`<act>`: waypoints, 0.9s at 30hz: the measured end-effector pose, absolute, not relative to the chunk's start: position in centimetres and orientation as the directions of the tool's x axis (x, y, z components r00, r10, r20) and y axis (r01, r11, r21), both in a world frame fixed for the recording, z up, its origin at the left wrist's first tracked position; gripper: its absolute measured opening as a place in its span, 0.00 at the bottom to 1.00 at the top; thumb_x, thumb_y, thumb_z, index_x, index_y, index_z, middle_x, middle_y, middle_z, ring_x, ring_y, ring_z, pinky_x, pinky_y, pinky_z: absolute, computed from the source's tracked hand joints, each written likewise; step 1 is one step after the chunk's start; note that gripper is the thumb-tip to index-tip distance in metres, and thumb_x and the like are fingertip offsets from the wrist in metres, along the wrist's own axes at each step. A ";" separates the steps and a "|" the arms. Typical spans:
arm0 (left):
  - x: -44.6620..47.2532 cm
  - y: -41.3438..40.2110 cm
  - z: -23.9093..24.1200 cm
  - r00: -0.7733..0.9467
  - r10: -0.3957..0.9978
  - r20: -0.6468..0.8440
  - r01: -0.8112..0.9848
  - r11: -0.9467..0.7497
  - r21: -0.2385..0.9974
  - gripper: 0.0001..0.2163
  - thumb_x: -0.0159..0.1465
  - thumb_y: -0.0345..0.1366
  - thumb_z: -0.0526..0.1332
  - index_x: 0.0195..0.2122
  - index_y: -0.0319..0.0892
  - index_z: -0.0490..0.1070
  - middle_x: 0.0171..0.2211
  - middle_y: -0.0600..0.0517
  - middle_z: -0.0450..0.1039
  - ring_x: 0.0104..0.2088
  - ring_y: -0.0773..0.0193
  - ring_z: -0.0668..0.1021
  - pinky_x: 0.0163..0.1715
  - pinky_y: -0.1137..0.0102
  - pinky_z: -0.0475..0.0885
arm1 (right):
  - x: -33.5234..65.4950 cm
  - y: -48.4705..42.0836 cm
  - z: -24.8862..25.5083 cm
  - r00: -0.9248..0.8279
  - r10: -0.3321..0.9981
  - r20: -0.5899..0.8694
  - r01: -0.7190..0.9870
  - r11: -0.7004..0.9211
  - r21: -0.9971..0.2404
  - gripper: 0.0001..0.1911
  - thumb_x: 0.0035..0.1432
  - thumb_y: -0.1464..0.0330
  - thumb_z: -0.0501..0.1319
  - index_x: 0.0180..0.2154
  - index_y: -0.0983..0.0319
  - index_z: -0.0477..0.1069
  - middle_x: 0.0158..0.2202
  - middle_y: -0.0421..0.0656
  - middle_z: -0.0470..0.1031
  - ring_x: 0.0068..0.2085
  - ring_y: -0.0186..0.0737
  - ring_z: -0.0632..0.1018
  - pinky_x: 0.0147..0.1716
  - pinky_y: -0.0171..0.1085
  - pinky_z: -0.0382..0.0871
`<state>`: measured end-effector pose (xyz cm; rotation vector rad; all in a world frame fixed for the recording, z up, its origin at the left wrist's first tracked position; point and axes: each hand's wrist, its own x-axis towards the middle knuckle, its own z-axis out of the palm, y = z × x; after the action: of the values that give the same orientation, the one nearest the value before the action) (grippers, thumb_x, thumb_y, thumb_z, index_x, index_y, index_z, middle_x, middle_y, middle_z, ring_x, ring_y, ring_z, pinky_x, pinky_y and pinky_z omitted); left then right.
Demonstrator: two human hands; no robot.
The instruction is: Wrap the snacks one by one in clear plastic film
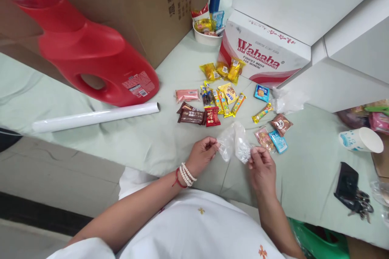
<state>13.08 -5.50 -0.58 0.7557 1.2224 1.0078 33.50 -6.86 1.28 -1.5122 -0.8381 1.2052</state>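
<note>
Both hands on one clear plastic bag (226, 143), held up just above the near edge of the green-clothed counter (310, 162), in front of the wearer's white top (194, 226). Left hand (199, 156), with white bead bracelet (187, 175) and red cord at the wrist, pinches the bag's left side, fingers (212, 142) closed on the film. Right hand (263, 170) pinches the right side, fingers closed too. Bag is crumpled; can't tell where its mouth is. Snacks beyond the bag, left cluster: pink packet (187, 96), dark brown packets (191, 116) overlapping below it, red packet (212, 116) beside those, yellow stick packs (224, 103) further right. Yellow-wrapped snacks (223, 71) sit near the Wahaha water box (261, 54). Right cluster: blue packet (261, 92), single yellow stick (262, 113), brown packet (281, 124), light-blue packet (278, 142) against a pinkish clear packet (265, 139), near the right hand. Crumpled clear plastic (288, 100) next to the blue packet. White bowl (208, 39) of snacks at the back, left of the box. Far left: red jug (88, 56), white roll (97, 117) in front. Far right: paper cup (361, 139), black pouch (346, 180) with keys (361, 206).
</note>
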 end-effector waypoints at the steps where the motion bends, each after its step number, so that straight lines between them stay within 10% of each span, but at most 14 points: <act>1: 12.9 -5.4 -0.5 0.030 0.916 -0.400 -0.224 0.396 0.890 0.19 0.56 0.54 0.68 0.32 0.41 0.70 0.21 0.59 0.65 0.20 0.73 0.65 0.20 0.75 0.59 | 34.3 -7.2 1.2 0.289 0.904 -0.315 -0.075 -0.307 -0.949 0.17 0.54 0.53 0.71 0.34 0.57 0.71 0.23 0.34 0.66 0.22 0.33 0.65 0.19 0.31 0.58; 12: 11.9 -4.3 0.0 0.103 0.911 -0.399 -0.246 0.412 0.877 0.19 0.57 0.53 0.68 0.32 0.41 0.70 0.20 0.59 0.65 0.20 0.73 0.64 0.20 0.75 0.58 | 43.4 -9.0 2.7 0.470 0.847 -0.249 0.120 -0.341 -0.932 0.19 0.47 0.54 0.75 0.33 0.58 0.74 0.21 0.35 0.66 0.21 0.31 0.63 0.18 0.30 0.56; 19: 6.1 -0.1 3.4 0.258 0.966 -0.001 0.408 -0.108 0.907 0.10 0.66 0.41 0.59 0.35 0.42 0.76 0.31 0.51 0.75 0.32 0.63 0.74 0.35 0.68 0.69 | 45.5 -8.8 5.2 0.251 0.877 -0.410 0.056 -0.436 -0.898 0.19 0.45 0.57 0.78 0.31 0.60 0.75 0.22 0.35 0.64 0.19 0.27 0.58 0.15 0.29 0.47; 23: 7.5 -0.3 4.4 -0.009 0.963 0.269 0.629 -0.203 0.750 0.09 0.65 0.37 0.58 0.40 0.43 0.76 0.41 0.47 0.75 0.40 0.58 0.75 0.45 0.62 0.70 | 43.5 -9.6 4.0 0.112 0.936 -0.333 0.182 -0.349 -0.919 0.14 0.54 0.57 0.73 0.33 0.60 0.76 0.23 0.36 0.65 0.21 0.30 0.64 0.19 0.30 0.57; 27: 12.1 -3.6 3.1 0.137 0.986 -0.090 0.385 0.031 0.923 0.15 0.66 0.47 0.57 0.29 0.42 0.70 0.23 0.55 0.67 0.25 0.66 0.69 0.29 0.70 0.65 | 41.0 -10.5 3.0 -0.017 0.989 -0.148 0.293 -0.137 -0.946 0.06 0.60 0.63 0.69 0.35 0.58 0.77 0.30 0.39 0.71 0.27 0.33 0.70 0.26 0.33 0.64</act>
<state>12.06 -3.60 3.14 1.5082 1.3953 0.8374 41.04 -10.48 3.04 -1.5187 -1.3838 1.1922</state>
